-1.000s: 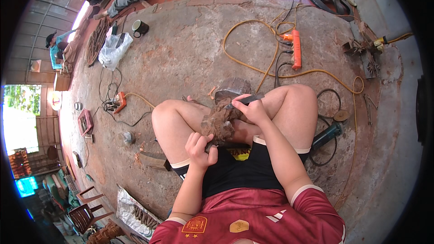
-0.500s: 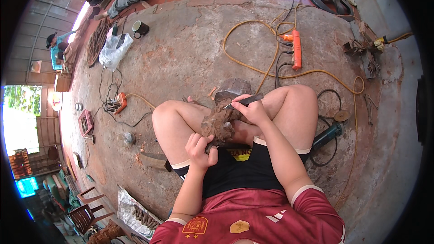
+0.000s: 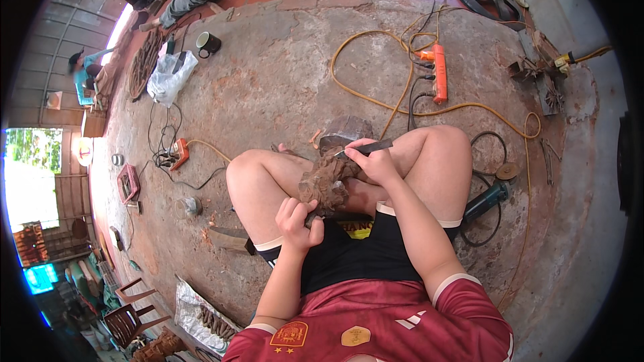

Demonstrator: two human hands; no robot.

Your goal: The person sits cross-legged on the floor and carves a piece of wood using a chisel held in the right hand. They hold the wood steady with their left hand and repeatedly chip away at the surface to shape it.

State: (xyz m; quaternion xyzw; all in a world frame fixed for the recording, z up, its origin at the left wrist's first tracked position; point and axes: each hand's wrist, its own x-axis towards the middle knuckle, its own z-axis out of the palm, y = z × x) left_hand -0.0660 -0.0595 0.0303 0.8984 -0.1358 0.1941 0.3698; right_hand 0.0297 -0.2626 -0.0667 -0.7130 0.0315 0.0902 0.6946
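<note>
Plainly, the risk sits at the chisel point(image 3: 365, 148): its tip bears on the top of the wood carving point(image 3: 327, 184), which rests only on the lap between bare knees, so a slip off the uneven grain could, I judge, drive the edge toward the thigh beside the carving or into the left hand point(image 3: 300, 223) below it. The left hand's fingers are clenched around the carving's lower end; the right hand point(image 3: 373, 161) is closed on the chisel just above the carving. The carving is dark brown, knobbly and rough-cut, without any clear figure.
</note>
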